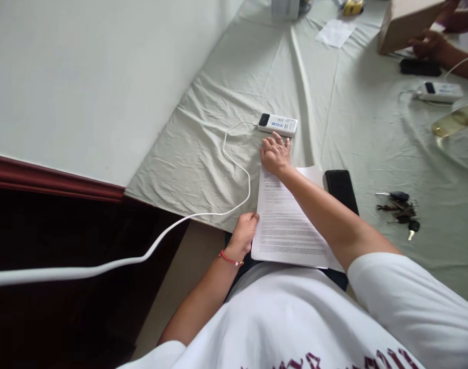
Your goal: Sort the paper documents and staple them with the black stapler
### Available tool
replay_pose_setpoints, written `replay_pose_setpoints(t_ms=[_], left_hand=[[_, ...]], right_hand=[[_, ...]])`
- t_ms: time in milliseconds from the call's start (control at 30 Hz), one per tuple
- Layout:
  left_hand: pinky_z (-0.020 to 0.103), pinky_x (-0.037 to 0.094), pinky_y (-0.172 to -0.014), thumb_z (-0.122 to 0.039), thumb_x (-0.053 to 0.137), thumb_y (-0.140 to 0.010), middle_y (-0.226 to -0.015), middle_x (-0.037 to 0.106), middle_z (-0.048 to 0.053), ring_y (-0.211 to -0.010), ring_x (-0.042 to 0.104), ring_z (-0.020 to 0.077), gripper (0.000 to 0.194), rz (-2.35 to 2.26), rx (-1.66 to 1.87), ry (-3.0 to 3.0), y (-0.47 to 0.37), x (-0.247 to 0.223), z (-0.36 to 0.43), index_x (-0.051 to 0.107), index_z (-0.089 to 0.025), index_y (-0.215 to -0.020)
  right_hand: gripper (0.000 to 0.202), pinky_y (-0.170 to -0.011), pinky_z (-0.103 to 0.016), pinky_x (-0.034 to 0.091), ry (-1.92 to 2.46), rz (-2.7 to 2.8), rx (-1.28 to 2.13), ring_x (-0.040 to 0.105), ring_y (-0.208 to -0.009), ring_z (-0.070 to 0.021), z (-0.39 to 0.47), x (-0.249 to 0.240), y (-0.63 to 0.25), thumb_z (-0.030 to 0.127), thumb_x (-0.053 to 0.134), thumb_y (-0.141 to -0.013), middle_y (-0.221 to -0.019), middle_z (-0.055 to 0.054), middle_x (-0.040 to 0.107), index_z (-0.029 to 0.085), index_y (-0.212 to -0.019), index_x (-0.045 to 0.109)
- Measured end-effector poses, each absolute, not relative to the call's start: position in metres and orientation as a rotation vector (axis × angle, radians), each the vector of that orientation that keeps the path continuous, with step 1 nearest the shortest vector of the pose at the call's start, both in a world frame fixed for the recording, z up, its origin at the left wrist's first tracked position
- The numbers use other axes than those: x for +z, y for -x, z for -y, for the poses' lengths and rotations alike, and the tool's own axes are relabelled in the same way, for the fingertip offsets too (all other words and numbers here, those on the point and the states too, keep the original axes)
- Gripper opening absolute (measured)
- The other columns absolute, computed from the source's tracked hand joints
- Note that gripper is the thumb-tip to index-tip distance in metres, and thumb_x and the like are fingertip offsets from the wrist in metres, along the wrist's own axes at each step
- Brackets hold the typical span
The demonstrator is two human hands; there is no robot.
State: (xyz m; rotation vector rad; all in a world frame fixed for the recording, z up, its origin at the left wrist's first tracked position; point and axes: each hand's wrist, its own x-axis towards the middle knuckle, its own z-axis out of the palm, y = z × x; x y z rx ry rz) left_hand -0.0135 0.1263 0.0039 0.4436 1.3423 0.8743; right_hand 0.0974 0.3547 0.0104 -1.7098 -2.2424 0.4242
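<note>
A stack of printed paper sheets (287, 220) lies in front of me, its near edge reaching past the table edge toward my lap. My left hand (246, 233) pinches the left edge of the sheets, thumb on top. My right hand (275, 154) rests at their top left corner with its fingers spread and pointing away from me. Just beyond those fingertips sits a white power bank (278, 125) with a dark end. A white cable (237, 163) runs from its left end across the cloth and off toward the lower left.
Right of the sheets are a black phone (339, 189) and a bunch of keys (401, 209). Farther off, another person's hand (429, 46) touches a cardboard box (405, 23), near a second power bank (441, 92) and a bottle (456, 120). A pale cloth (203, 128) covers the table.
</note>
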Motion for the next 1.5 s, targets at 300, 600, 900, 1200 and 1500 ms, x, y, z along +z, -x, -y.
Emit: replay_pose_setpoints(t_ms=[300, 600, 900, 1200, 1500], left_hand=[[0.026, 0.046, -0.058, -0.037, 0.073, -0.084, -0.065, 0.066, 0.003, -0.062, 0.062, 0.0172, 0.025, -1.393, 0.937, -0.556, 0.012, 0.001, -0.123, 0.064, -0.016, -0.072], [0.026, 0.044, -0.066, -0.040, 0.064, -0.088, -0.070, 0.061, 0.001, -0.070, 0.056, 0.0167, 0.027, -1.541, 0.983, -0.833, 0.018, 0.004, -0.110, 0.060, -0.019, -0.072], [0.029, 0.047, -0.075, -0.037, 0.055, -0.091, -0.078, 0.066, 0.004, -0.076, 0.060, 0.0192, 0.023, -1.673, 0.907, -1.028, 0.027, 0.004, -0.113, 0.062, -0.020, -0.078], [0.027, 0.043, -0.067, -0.053, 0.062, -0.084, -0.073, 0.065, 0.002, -0.072, 0.057, 0.0184, 0.034, -1.657, 0.924, -0.888, 0.031, 0.001, -0.119, 0.062, -0.019, -0.080], [0.030, 0.044, -0.073, -0.034, 0.049, -0.095, -0.081, 0.072, 0.005, -0.078, 0.064, 0.0213, 0.025, -1.814, 0.850, -1.094, 0.027, 0.004, -0.119, 0.065, -0.019, -0.083]], right_hand=[[0.051, -0.128, -0.051, 0.031, 1.655, 1.960, 0.574, 0.043, -0.149, -0.0297, -0.351, 0.040, -0.120, 0.043, 0.034, -0.109, -0.155, -0.017, 0.056, 0.012, -0.144, 0.054], [0.034, -0.120, -0.063, 0.044, 1.437, 2.187, 0.357, 0.049, -0.145, -0.0337, -0.208, 0.034, -0.213, 0.031, 0.048, -0.100, -0.144, -0.015, 0.065, 0.020, -0.126, 0.068], [0.034, -0.121, -0.055, 0.050, 1.590, 2.174, 0.425, 0.057, -0.142, -0.0333, -0.133, 0.013, -0.229, 0.031, 0.046, -0.102, -0.141, -0.012, 0.069, 0.027, -0.122, 0.073], [0.074, -0.122, -0.064, 0.035, 2.056, 1.739, 0.031, 0.039, -0.151, -0.0406, -0.153, 0.010, -0.295, 0.056, 0.055, -0.097, -0.159, -0.026, 0.047, 0.012, -0.155, 0.042], [0.086, -0.108, -0.066, 0.042, 2.418, 1.615, 0.133, 0.046, -0.130, -0.0492, -0.184, 0.009, -0.300, 0.069, 0.076, -0.078, -0.138, -0.031, 0.056, 0.007, -0.134, 0.058]])
